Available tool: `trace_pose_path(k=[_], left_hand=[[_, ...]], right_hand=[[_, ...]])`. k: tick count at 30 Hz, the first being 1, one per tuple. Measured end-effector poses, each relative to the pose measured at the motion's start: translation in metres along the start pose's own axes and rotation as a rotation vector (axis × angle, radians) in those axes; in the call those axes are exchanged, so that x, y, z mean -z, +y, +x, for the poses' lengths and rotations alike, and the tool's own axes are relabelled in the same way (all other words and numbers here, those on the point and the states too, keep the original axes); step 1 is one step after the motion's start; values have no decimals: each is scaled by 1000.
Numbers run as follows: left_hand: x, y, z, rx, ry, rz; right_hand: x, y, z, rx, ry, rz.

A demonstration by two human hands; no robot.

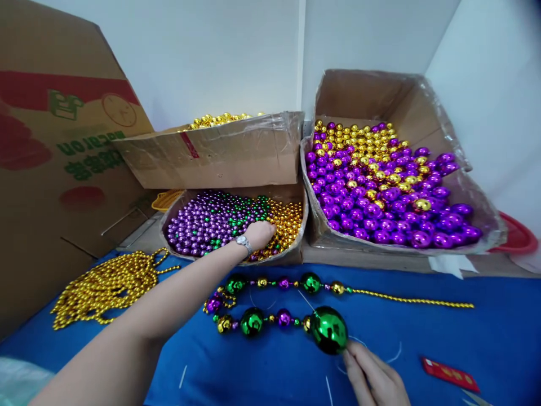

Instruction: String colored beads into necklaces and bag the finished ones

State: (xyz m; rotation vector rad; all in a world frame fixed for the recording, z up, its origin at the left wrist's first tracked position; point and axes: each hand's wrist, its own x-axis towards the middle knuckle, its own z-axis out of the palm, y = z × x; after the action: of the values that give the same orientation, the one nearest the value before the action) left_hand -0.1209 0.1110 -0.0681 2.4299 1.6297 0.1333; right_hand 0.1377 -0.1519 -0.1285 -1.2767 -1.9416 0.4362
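My left hand (pixel 261 235) reaches into the low box of small beads (pixel 198 217), over the gold ones at its right side. Its fingers are bent down, and whatever they hold is hidden. At the lower right, my right hand (pixel 372 372) pinches the end of the bead strand at a large green ball (pixel 329 330). From that ball the strand of green, purple and gold balls (pixel 284 318) runs left, curves round and comes back right, where it ends in a thin gold twisted length (pixel 409 300) on the blue cloth (pixel 253 366).
A big box (pixel 338 231) of purple and gold balls stands at the right. Gold bead strings (pixel 110 285) lie at the left by a tall carton (pixel 63 141). A red packet (pixel 450 374) lies at the lower right, a red basin (pixel 518 234) behind the big box.
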Motion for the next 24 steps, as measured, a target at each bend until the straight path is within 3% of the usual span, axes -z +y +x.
trace_pose_path(k=[4, 9, 10, 13, 15, 18, 24], left_hand=[[11, 8, -5, -2, 65, -189], [31, 38, -53, -46, 122, -580], [32, 47, -66, -43, 109, -736], [26, 69, -99, 84, -34, -1490], [20, 79, -112, 162, -115, -1738], [11, 87, -119, 190, -141, -1794], [2, 91, -120, 157, -162, -1700]], right_hand=[[0, 2, 2, -46, -21, 28], [1, -8, 10, -136, -28, 155], [2, -11, 13, -145, -24, 174], [1, -16, 18, -157, -11, 186], [1, -18, 20, -147, -5, 172], [3, -18, 20, -126, 1, 153], [7, -18, 17, -142, -13, 105]])
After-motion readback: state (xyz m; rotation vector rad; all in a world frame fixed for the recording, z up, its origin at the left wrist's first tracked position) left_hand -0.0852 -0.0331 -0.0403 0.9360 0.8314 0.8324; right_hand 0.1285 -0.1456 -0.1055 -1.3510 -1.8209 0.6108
